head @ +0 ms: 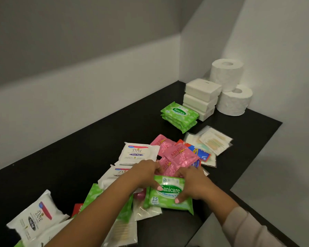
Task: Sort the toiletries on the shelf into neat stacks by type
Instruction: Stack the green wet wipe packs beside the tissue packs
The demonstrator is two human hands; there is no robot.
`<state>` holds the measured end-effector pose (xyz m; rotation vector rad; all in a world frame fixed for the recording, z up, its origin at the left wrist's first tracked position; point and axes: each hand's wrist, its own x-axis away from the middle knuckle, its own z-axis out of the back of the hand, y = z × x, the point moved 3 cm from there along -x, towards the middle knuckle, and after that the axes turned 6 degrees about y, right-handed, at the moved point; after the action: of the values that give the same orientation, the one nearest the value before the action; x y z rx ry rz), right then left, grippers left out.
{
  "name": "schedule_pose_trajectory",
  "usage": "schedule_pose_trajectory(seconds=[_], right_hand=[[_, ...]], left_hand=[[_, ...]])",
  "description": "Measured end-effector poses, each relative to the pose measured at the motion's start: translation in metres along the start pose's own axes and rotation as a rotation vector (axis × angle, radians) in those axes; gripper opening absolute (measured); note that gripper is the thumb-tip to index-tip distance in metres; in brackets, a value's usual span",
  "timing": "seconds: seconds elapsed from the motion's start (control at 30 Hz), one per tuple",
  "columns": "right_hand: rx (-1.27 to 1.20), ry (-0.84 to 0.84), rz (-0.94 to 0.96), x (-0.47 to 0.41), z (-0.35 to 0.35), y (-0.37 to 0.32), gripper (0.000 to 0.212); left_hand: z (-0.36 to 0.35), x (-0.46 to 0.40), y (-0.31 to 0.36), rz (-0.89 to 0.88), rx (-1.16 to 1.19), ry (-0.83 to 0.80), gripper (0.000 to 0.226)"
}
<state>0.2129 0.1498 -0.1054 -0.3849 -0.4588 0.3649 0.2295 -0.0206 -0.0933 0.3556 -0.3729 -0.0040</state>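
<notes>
Both of my hands hold a green Sanicare wipes pack (168, 198) above the near part of the black shelf (78, 157). My left hand (146, 177) grips its left end, thumb on top. My right hand (193, 186) grips its right end, thumb pressed on the front. A stack of green Sanicare packs (179, 116) sits farther back. White Dove packs (138, 153) lie left of centre, another Dove pack (34, 218) at the near left. Pink sachets (177, 155) lie behind my hands. Another green pack (93, 196) is partly hidden under my left forearm.
Three stacked white tissue packs (201, 97) and two toilet rolls (230, 86) stand in the back right corner. Clear packets of cotton buds (212, 139) and a red-blue sachet (198, 152) lie at the right. White walls enclose the shelf; its front edge steps in at the right.
</notes>
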Motion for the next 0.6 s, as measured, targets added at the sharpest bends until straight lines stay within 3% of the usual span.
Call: schedule_pose_trajectory(seconds=[0.27, 0.37, 0.47, 0.6], right_hand=[[0.137, 0.012, -0.011, 0.004, 0.0, -0.008, 0.082], [0.144, 0.015, 0.006, 0.003, 0.003, -0.008, 0.066], [-0.115, -0.007, 0.004, -0.001, 0.011, -0.001, 0.037], [-0.53, -0.002, -0.049, -0.002, 0.03, 0.007, 0.027]], left_hand=[[-0.001, 0.003, 0.003, 0.02, 0.041, 0.044, 0.046], [0.003, 0.005, 0.005, 0.008, 0.138, 0.089, 0.042], [0.011, 0.005, 0.002, 0.001, 0.289, 0.137, 0.046], [0.025, 0.006, -0.001, 0.039, 0.746, 0.164, 0.048]])
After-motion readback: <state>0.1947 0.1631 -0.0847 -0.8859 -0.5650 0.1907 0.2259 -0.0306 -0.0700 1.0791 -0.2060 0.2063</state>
